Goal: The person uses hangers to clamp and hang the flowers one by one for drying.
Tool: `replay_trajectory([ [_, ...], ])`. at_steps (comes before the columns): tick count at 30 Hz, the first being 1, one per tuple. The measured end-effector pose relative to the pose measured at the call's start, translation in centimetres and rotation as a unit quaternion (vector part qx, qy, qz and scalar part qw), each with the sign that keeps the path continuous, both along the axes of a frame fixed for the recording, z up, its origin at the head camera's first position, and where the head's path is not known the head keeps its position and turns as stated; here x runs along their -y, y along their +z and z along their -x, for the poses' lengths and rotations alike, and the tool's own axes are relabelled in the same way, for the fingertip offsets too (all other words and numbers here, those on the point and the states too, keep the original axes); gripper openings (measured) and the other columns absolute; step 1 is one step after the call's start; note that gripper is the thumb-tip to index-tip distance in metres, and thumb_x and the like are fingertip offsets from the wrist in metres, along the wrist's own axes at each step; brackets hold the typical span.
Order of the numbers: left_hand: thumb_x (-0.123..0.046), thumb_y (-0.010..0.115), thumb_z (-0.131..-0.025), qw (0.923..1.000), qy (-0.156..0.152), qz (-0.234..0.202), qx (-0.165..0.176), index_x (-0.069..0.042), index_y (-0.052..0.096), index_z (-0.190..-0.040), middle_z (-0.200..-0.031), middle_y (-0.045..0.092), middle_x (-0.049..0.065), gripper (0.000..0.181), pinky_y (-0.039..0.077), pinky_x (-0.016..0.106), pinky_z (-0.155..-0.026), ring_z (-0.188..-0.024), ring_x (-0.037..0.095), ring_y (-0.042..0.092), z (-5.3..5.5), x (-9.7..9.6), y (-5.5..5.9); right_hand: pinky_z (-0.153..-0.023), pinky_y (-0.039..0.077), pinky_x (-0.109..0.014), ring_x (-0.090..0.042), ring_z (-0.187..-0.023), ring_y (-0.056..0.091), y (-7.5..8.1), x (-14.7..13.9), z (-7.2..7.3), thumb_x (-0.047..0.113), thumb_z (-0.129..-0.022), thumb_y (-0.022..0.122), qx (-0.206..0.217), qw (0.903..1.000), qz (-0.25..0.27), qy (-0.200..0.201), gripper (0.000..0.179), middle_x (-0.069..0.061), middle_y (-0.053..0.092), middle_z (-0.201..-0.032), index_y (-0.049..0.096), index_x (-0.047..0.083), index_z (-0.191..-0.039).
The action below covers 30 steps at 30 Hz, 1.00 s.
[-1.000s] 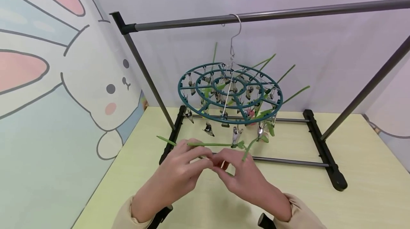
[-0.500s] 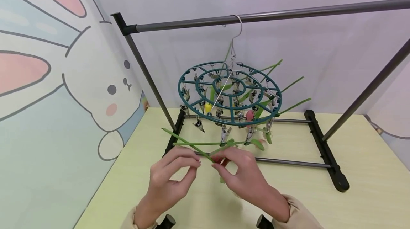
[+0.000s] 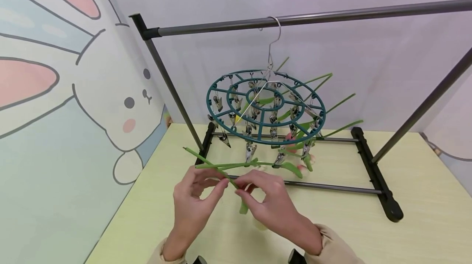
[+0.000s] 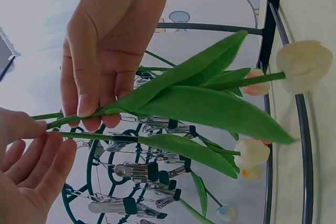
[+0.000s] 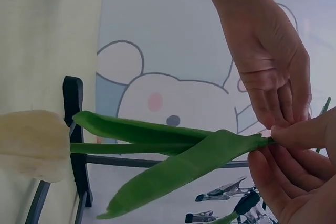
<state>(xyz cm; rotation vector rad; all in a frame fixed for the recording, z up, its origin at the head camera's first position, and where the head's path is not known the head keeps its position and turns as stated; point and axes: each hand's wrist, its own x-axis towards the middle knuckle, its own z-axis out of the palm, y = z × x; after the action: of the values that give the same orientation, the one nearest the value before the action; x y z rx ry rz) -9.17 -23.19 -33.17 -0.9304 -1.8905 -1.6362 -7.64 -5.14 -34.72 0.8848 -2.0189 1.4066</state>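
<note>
An artificial tulip with a cream bloom (image 4: 304,65) and long green leaves (image 5: 173,174) hangs bloom down between my hands. In the head view its stem (image 3: 200,159) slants up to the left. My right hand (image 3: 273,200) pinches the stem at the base of the leaves. Higher up the same stem, my left hand (image 3: 195,202) pinches it between thumb and fingertips. Just beyond the hands hangs a round green clip hanger (image 3: 259,136) with metal clips (image 3: 250,151) around its rings. Several other tulips hang from it, including a cream one (image 4: 253,152).
The hanger's hook (image 3: 276,36) sits over the bar (image 3: 332,14) of a dark metal rack. The rack's black feet (image 3: 383,190) stand on a pale table (image 3: 424,182). Other green stems (image 3: 343,102) stick out beyond the ring. A wall with a rabbit drawing (image 3: 110,104) stands left.
My left hand came off the stem, then took hold of it again. My right hand shifted slightly left with the tulip. The hanger turned, its front clips swinging left.
</note>
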Motion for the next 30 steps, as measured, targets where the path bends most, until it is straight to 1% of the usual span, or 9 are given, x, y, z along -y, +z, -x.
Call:
replay_trajectory([
  [3,0.011,0.069,-0.079,0.9998,-0.014,-0.01,0.009,0.003,0.056,-0.107,-0.092,0.065,0.014,0.033,0.057,0.031,-0.071,-0.081,0.021,0.066,0.1,0.0,0.1,-0.065,0.053,-0.018,-0.007,-0.075,0.062,-0.1,0.3,0.2,-0.001,-0.083,0.069,0.0,1.0,0.003,0.002,0.02,0.001,0.067,-0.088,0.067,0.012,-0.097],
  [7,0.014,0.068,-0.078,0.9997,-0.02,-0.011,0.003,0.004,0.055,-0.108,-0.092,0.064,0.015,0.034,0.057,0.032,-0.07,-0.083,0.021,0.066,0.1,0.0,0.3,-0.066,0.053,-0.018,-0.006,-0.077,0.062,-0.1,0.6,0.3,0.0,-0.083,0.069,0.01,0.9999,0.001,0.003,0.019,0.001,0.067,-0.09,0.067,0.012,-0.098],
  [11,0.018,0.067,-0.076,0.9998,-0.005,-0.007,-0.018,0.006,0.053,-0.106,-0.094,0.063,0.016,0.035,0.057,0.03,-0.071,-0.084,0.02,0.066,0.2,0.4,0.6,-0.076,0.054,-0.025,-0.009,-0.095,0.062,-0.2,0.8,0.3,0.001,-0.087,0.066,0.036,0.9983,-0.045,0.007,0.025,0.002,0.066,-0.105,0.065,0.012,-0.11],
  [13,0.022,0.064,-0.075,0.9994,0.002,-0.014,-0.03,0.009,0.052,-0.106,-0.097,0.061,0.017,0.036,0.057,0.029,-0.072,-0.084,0.019,0.067,0.2,0.8,0.6,-0.086,0.052,-0.03,-0.012,-0.109,0.057,-0.4,1.0,0.4,0.001,-0.089,0.062,0.064,0.9943,-0.085,0.009,0.032,0.001,0.061,-0.118,0.06,0.01,-0.121],
  [16,0.026,0.061,-0.073,0.9984,0.01,-0.031,-0.045,0.013,0.051,-0.104,-0.1,0.058,0.016,0.035,0.056,0.027,-0.075,-0.085,0.017,0.066,0.4,1.4,0.6,-0.098,0.044,-0.038,-0.017,-0.128,0.044,-0.6,1.3,0.5,0.003,-0.093,0.057,0.115,0.983,-0.143,0.007,0.043,-0.004,0.049,-0.137,0.048,0.007,-0.135],
  [19,0.027,0.059,-0.072,0.9973,0.019,-0.042,-0.058,0.015,0.051,-0.102,-0.1,0.057,0.013,0.033,0.056,0.026,-0.075,-0.085,0.016,0.064,0.5,2.0,0.6,-0.105,0.036,-0.043,-0.019,-0.138,0.029,-0.8,1.7,0.8,0.004,-0.095,0.053,0.152,0.9738,-0.169,0.005,0.053,-0.006,0.032,-0.15,0.034,0.005,-0.145],
  [21,0.027,0.058,-0.072,0.9969,0.022,-0.047,-0.059,0.016,0.051,-0.101,-0.1,0.057,0.013,0.032,0.056,0.026,-0.076,-0.087,0.016,0.064,0.7,2.3,0.6,-0.109,0.031,-0.045,-0.019,-0.141,0.019,-0.9,2.0,1.0,0.002,-0.096,0.051,0.152,0.9722,-0.178,0.004,0.061,-0.006,0.02,-0.155,0.022,0.007,-0.15],
  [26,0.027,0.057,-0.073,0.9961,0.018,-0.07,-0.05,0.018,0.05,-0.1,-0.099,0.057,0.015,0.03,0.056,0.027,-0.076,-0.09,0.018,0.063,0.8,2.8,0.7,-0.113,0.019,-0.046,-0.019,-0.144,0.001,-1.0,2.7,1.6,-0.005,-0.093,0.049,0.112,0.9758,-0.187,-0.002,0.082,-0.005,-0.003,-0.158,-0.004,0.013,-0.151],
  [30,0.027,0.057,-0.072,0.9957,0.014,-0.078,-0.046,0.018,0.049,-0.101,-0.099,0.057,0.014,0.031,0.055,0.026,-0.076,-0.089,0.019,0.063,0.9,3.1,0.6,-0.114,0.017,-0.046,-0.018,-0.144,-0.005,-1.1,3.2,2.1,-0.005,-0.093,0.05,0.1,0.9782,-0.18,-0.023,0.084,-0.008,-0.011,-0.157,-0.01,0.008,-0.15],
])
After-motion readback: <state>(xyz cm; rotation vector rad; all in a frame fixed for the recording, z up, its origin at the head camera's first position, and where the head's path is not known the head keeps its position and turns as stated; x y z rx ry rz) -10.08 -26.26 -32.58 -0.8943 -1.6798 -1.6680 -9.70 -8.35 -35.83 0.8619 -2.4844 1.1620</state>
